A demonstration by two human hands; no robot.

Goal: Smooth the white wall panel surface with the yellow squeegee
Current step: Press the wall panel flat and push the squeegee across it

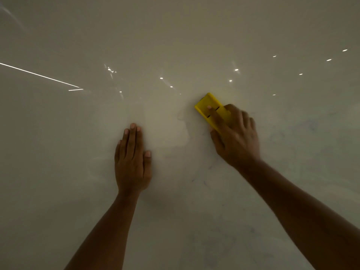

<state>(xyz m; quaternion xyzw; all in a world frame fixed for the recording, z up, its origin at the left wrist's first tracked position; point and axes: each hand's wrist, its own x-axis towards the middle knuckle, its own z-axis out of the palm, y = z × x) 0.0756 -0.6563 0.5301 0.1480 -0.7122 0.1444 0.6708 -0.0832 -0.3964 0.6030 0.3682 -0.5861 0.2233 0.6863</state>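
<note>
Right hand point(234, 136) blurred, covering yellow squeegee point(209, 105) lower half

There is one view only, from a wide-angle camera worn on the person's head. It faces straight onto a glossy white wall panel point(175, 45), which fills the picture from edge to edge, so the camera sits close, within arm's reach of it. Both forearms enter from the bottom edge and reach forward into the middle of the picture, the left hand point(132, 162) left of centre and the right hand point(235, 137) right of centre. The wide lens bends the scene, so reflected light streaks and dots spread out across the upper half. No second view shares the scene.
</note>
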